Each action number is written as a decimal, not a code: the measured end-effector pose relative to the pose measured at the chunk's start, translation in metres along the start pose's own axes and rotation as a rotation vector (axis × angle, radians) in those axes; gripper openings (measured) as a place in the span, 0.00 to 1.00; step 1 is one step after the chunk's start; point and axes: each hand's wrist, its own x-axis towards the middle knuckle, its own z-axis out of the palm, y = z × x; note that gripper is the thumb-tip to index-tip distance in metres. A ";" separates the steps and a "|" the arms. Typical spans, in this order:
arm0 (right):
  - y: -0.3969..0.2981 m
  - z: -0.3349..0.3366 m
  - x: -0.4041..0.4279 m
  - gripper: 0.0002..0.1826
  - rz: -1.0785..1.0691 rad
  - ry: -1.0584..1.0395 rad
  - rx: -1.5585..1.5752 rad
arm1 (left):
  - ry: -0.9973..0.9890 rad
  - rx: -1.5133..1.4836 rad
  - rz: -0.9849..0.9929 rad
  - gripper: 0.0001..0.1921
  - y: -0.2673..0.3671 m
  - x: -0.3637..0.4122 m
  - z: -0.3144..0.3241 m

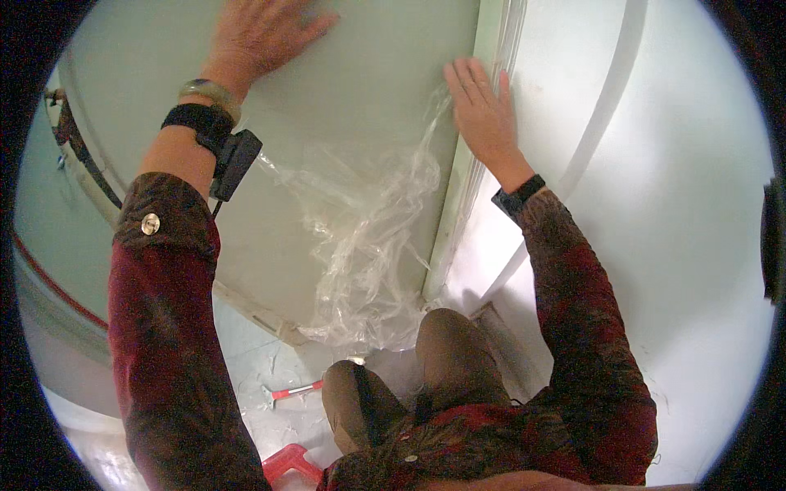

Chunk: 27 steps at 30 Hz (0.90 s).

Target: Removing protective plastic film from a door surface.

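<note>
Before me stands a flat pale green panel (pixel 368 55), with crumpled clear plastic film (pixel 368 245) hanging in front of it down to its lower edge. My left hand (pixel 264 37) is at the top left over the panel, fingers spread and cut off by the picture's edge. My right hand (pixel 482 110) lies flat by the panel's right edge strip (pixel 466 159), fingers extended. A strand of the film reaches up to its fingertips; whether they pin it cannot be told.
A tool with a red handle (pixel 298 390) lies on the littered floor (pixel 264 362), near a red plastic object (pixel 288 463). A white wall or panel (pixel 688 215) rises on the right. My knees are close below the film. A curved dark red strip (pixel 58 282) runs at the left.
</note>
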 end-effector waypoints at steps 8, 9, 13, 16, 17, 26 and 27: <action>0.015 0.012 0.007 0.14 -0.164 0.092 0.229 | 0.007 0.000 -0.026 0.29 -0.003 -0.012 -0.003; 0.014 0.009 0.007 0.13 -0.155 0.063 0.307 | 0.011 0.015 -0.022 0.29 -0.003 -0.013 -0.002; 0.021 0.010 -0.002 0.12 -0.195 -0.064 0.267 | 0.012 0.005 -0.020 0.28 -0.001 -0.012 0.006; 0.022 0.012 -0.010 0.12 -0.230 -0.021 0.320 | 0.019 -0.013 -0.013 0.28 0.001 -0.009 0.014; 0.021 0.013 -0.010 0.13 -0.232 -0.045 0.312 | 0.028 -0.009 -0.010 0.28 0.001 -0.008 0.015; 0.000 0.023 -0.083 0.16 -0.148 -0.205 0.309 | 0.008 0.005 -0.014 0.28 0.006 -0.003 0.034; -0.005 0.018 -0.095 0.17 -0.113 -0.303 0.332 | 0.004 -0.001 -0.011 0.28 0.009 -0.002 0.034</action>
